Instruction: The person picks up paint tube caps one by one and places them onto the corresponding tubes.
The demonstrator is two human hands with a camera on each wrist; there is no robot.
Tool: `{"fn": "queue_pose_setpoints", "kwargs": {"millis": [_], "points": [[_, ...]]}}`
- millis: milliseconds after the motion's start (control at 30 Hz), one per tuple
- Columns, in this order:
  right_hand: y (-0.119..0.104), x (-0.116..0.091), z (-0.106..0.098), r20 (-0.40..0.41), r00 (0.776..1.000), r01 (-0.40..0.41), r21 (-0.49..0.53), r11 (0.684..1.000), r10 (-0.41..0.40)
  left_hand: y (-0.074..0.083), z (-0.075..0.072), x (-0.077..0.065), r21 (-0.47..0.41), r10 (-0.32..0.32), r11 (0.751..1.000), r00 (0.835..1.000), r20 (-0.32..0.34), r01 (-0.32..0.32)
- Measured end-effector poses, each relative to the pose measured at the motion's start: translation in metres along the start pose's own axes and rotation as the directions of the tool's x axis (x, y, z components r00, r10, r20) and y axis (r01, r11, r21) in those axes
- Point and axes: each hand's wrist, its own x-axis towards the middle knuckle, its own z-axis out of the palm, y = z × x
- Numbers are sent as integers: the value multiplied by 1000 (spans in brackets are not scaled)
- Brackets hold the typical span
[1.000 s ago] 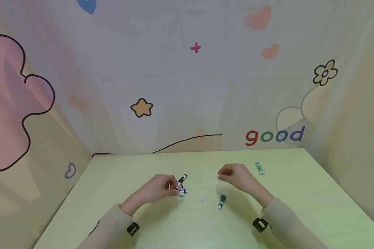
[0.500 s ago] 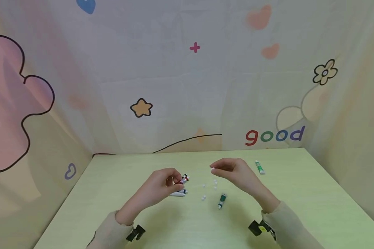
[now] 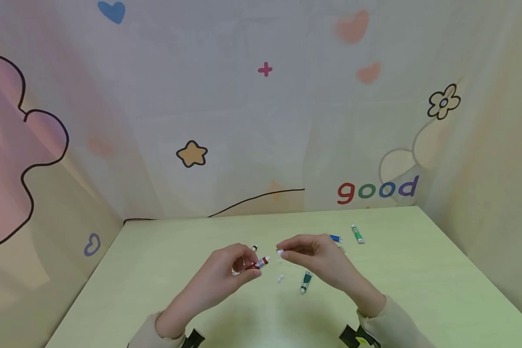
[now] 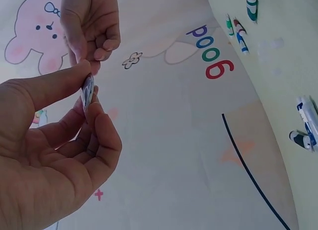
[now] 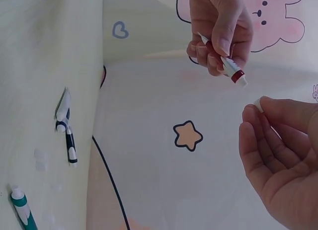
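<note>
My left hand point(image 3: 226, 270) holds a small paint tube point(image 3: 262, 263) with a dark red band, its white tip pointing toward the other hand. In the right wrist view the tube point(image 5: 231, 68) lies between thumb and fingers, tip tilted downward. My right hand point(image 3: 322, 256) pinches a small white cap point(image 3: 280, 252) between thumb and fingertips. The right wrist view shows this cap point(image 5: 258, 105) just apart from the tube's tip. Both hands are above the table. In the left wrist view the tube point(image 4: 88, 93) appears edge-on, partly covered by the fingers.
A dark green tube point(image 3: 306, 282) and small white caps point(image 3: 280, 278) lie on the table point(image 3: 265, 324). A blue tube point(image 3: 336, 238) is partly behind my right hand, near a light green tube point(image 3: 357, 234). White and dark tubes point(image 5: 63, 108) lie beyond my left hand.
My left hand has lifted the red-banded tube off the group of tubes and turned its tip rightward. My right hand has moved left with the white cap, narrowing the gap.
</note>
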Motion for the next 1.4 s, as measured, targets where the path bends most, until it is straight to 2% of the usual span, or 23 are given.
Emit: {"fn": "queue_pose_setpoints", "kwargs": {"millis": [367,600,933,1300,1400], "points": [[-2,-5,16,18,993,116,-7,993,-116,5,-1,-10,-16,28,999,1000,0,-28],[2,-9,22,10,984,176,-47,983,-176,6,1,-8,-14,38,999,999,28,-38],[3,-8,21,12,938,345,-132,929,-346,6,2,-8,-16,66,998,997,27,-65],[-4,-11,23,-25,950,306,-121,944,-311,11,-1,-13,-27,93,995,995,-31,-94],[-5,-13,24,-31,961,268,-128,955,-274,13,-1,-15,-36,95,995,995,-30,-96]]}}
